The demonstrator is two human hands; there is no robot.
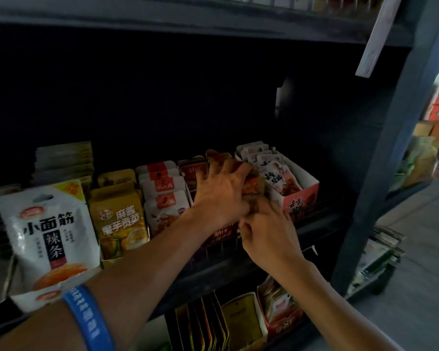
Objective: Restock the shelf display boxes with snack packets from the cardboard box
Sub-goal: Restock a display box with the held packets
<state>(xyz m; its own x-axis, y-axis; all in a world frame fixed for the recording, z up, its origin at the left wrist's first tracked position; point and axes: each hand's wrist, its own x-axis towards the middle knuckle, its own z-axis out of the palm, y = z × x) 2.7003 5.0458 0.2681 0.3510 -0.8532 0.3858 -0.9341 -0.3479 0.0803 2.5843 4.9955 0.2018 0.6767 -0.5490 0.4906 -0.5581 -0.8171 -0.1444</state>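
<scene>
Both hands work at one dark red display box (pixel 222 235) on the middle shelf. My left hand (pixel 219 190) reaches in from above, fingers spread and curled over the stack of orange-brown snack packets (pixel 254 188) in it. My right hand (pixel 269 231) sits at the box's front right and pinches the front packets near their lower edge. The cardboard supply box is out of view.
A pink display box (pixel 300 198) of white packets stands to the right, white-orange packets (pixel 166 198), a yellow box (pixel 119 219) and a large white bag (pixel 48 231) to the left. The shelf post (pixel 380 173) rises at right. More packets (pixel 238 323) fill the shelf below.
</scene>
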